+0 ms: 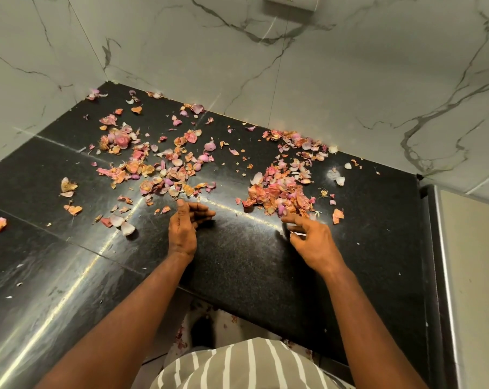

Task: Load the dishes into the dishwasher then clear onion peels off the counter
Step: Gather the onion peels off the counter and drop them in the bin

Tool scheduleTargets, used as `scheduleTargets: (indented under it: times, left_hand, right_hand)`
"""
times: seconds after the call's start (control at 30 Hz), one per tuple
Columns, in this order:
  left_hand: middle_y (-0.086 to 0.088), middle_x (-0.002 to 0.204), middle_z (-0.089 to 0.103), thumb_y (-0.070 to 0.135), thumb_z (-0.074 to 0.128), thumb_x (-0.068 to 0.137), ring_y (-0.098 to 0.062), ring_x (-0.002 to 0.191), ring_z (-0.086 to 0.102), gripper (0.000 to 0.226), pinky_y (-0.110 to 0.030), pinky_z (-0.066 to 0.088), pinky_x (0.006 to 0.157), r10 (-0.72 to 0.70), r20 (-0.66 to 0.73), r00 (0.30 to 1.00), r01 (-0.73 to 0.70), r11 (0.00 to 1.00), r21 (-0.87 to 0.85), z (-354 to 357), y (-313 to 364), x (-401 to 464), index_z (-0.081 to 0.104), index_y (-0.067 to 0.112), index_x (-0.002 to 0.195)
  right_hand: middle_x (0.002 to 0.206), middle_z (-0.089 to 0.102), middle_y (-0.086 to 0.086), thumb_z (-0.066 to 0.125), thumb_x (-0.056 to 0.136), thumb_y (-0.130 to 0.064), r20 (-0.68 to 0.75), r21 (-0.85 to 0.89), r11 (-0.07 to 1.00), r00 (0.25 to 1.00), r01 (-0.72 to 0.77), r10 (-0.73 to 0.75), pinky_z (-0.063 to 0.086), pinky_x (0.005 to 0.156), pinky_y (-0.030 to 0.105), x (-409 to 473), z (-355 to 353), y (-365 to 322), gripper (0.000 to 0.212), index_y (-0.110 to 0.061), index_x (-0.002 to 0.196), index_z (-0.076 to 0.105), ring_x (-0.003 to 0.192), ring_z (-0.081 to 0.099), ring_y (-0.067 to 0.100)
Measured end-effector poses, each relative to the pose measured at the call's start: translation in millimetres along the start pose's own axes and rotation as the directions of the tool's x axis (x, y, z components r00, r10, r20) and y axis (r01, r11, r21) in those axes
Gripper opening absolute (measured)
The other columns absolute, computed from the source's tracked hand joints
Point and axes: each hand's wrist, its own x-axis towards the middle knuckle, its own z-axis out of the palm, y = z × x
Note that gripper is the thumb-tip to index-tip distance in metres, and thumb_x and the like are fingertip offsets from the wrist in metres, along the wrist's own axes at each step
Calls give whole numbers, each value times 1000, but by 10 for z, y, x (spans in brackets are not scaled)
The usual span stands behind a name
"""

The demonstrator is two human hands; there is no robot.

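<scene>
We found no text, label, brand, number or sign that we could read anywhere in the view.

right fingers motion-blurred, switch plate cut off

arms: two, bare from hands to past the elbows, no sleeves in view | left hand: no rings | right hand: no rings | wrists: bare | garment: grey-taupe with white vertical stripes
</scene>
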Motion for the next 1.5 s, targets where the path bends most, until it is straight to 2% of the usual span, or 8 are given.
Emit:
scheduleTargets:
  times: [0.27,0.43,0.67,0.83,0.97,1.17,1.3,1.5]
  left_hand:
    - [-23,101,74,53,28,107,-37,101,73,61,-43,59,94,-2,15,1000,2,1000,-11,4,-5,-1,68,7,100]
    - [-22,98,75,51,28,108,-37,100,73,61,-45,58,93,-11,16,1000,12,1000,-16,2,-29,7,69,7,99]
    - [-15,99,74,45,28,111,-26,98,73,54,-35,59,89,43,68,997,-52,989,139,9,19,-80,68,10,100]
    - [9,113,54,46,43,107,-7,108,47,21,-30,45,98,-1,676,737,-603,450,659,170,8,-151,56,32,112]
    - [2,123,58,41,43,107,-12,114,49,28,-35,45,104,76,767,637,-724,401,562,282,-51,-199,57,23,123]
    - [-2,148,55,37,41,107,-17,139,46,40,-43,38,117,183,675,715,-694,299,655,93,-133,-79,55,19,140]
    - [-3,160,44,40,35,107,-17,151,34,50,-49,33,122,177,465,867,-493,431,755,-92,-251,138,46,18,152]
    - [5,170,15,56,14,104,-10,158,6,69,-32,1,129,47,493,869,-489,240,839,42,-210,43,29,23,163]
  right_hand:
    - [88,70,-11,79,89,-16,-214,-19,1000,976,24,-28,62,80,41,-42,113,20,21,-30,103,75,78,66,5]
    - [160,38,-16,68,96,-7,-77,-3,997,994,82,-82,27,117,25,-27,152,-11,47,-28,139,66,141,36,0]
    - [121,69,-14,67,98,-11,-249,12,991,960,132,-125,55,100,28,-17,141,-42,28,-26,120,76,108,63,-5]
    - [109,77,-11,70,98,-11,121,305,951,993,-43,6,57,101,37,52,282,-96,21,-26,111,78,100,70,-2]
    - [134,67,-18,71,95,-13,-15,163,973,986,165,-165,43,117,35,229,491,-10,33,-36,118,76,132,55,-2]
    - [145,59,-11,63,98,-14,24,-11,907,907,421,-420,41,120,37,337,682,-65,37,-25,133,71,141,47,-3]
    - [173,15,-9,36,109,-51,308,-355,747,825,562,-475,7,131,36,208,1015,-28,56,-37,163,29,159,5,5]
    - [172,-9,-9,20,107,-64,152,-533,769,934,353,-323,-1,131,37,430,840,80,72,-29,167,2,159,-12,8]
